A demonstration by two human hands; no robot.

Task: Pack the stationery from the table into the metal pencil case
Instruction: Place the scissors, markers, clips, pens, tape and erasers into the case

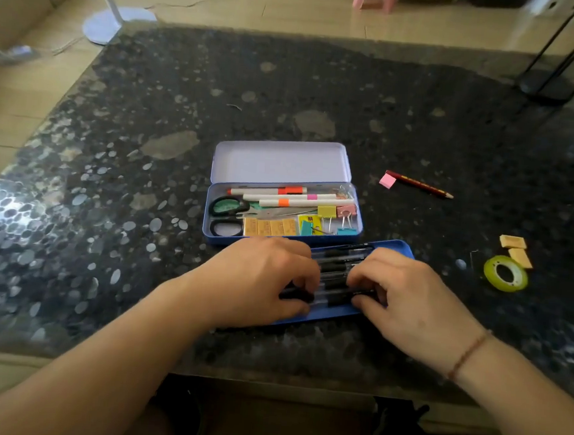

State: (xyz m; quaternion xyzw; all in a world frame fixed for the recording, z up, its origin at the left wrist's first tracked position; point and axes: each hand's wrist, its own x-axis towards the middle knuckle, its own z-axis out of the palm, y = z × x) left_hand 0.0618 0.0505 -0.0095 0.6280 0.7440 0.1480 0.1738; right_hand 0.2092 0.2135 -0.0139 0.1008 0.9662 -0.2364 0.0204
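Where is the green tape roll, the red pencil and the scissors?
green tape roll (505,273): head view, on its ring.
red pencil (418,184): head view, mid-shaft.
scissors (228,207): head view, green handle.

One open blue metal pencil case (213,233) sits beside one separate blue metal tray (400,249). Inside the case lie three white marker pens (297,197), one pair of green-and-black-handled scissors (229,209), four tan rectangular erasers (269,227) and what look like four coloured binder clips (327,211) (yellow, pink and two teal). The tray holds perhaps five or six black-capped clear pens (338,266), partly hidden. Loose on the table: one dark red pencil (418,184), one pink sticky-note pad (387,181), two more tan erasers (513,242) and one yellow-green tape roll (505,273).
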